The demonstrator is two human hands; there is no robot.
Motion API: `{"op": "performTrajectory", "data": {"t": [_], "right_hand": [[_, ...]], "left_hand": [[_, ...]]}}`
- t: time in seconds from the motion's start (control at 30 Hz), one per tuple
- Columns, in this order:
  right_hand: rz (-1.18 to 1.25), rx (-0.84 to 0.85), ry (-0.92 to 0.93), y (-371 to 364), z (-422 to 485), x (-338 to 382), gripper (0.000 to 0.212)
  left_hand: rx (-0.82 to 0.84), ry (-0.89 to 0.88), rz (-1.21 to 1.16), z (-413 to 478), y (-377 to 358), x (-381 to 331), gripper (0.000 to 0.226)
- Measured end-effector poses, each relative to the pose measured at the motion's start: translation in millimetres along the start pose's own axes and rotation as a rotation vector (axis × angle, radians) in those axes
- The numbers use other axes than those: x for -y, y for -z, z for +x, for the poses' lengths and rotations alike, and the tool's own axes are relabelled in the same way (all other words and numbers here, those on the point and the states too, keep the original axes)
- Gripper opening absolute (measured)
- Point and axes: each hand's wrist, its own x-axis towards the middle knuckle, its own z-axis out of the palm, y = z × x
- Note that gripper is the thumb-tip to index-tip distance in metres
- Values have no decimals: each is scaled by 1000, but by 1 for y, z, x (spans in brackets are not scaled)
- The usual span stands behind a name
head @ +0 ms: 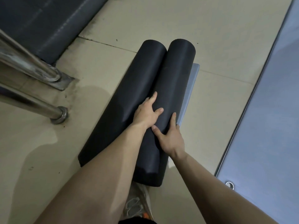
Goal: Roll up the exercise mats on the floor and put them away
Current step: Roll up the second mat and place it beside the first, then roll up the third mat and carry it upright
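Two black rolled mats lie side by side and touching on the tiled floor (218,46). Their long axes run away from the person, near ends by the feet and far ends leaning a little to the right. The round far end faces point away from the camera.

The left roll (126,94) lies untouched, partly hidden by the left forearm. Both hands are on the right roll (174,75), about midway along it. The left hand (148,113) lies flat with fingers spread, its fingertips on the roll's top next to the seam between the two rolls. The right hand (170,138) grips the same roll, with its thumb across the top and its fingers curled down the right flank.

A flat grey-blue strip (192,81) shows along the right roll's far side (it cannot be told whether it belongs to that roll). Further right, a large grey-blue mat (267,110) lies spread out flat. At left stand steel frame legs (53,76) and a dark padded bench (40,26). A shoe (135,206) shows near the bottom edge.
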Motion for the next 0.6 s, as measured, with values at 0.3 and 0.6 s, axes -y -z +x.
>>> {"op": "performTrajectory", "data": {"t": [0.3, 0.6], "right_hand": [[-238, 130, -12, 56, -22, -6, 77], [-466, -78, -113, 199, -125, -45, 64]], "left_hand": [[75, 31, 453, -53, 5, -31, 69], [187, -163, 568, -160, -9, -133, 53]]}}
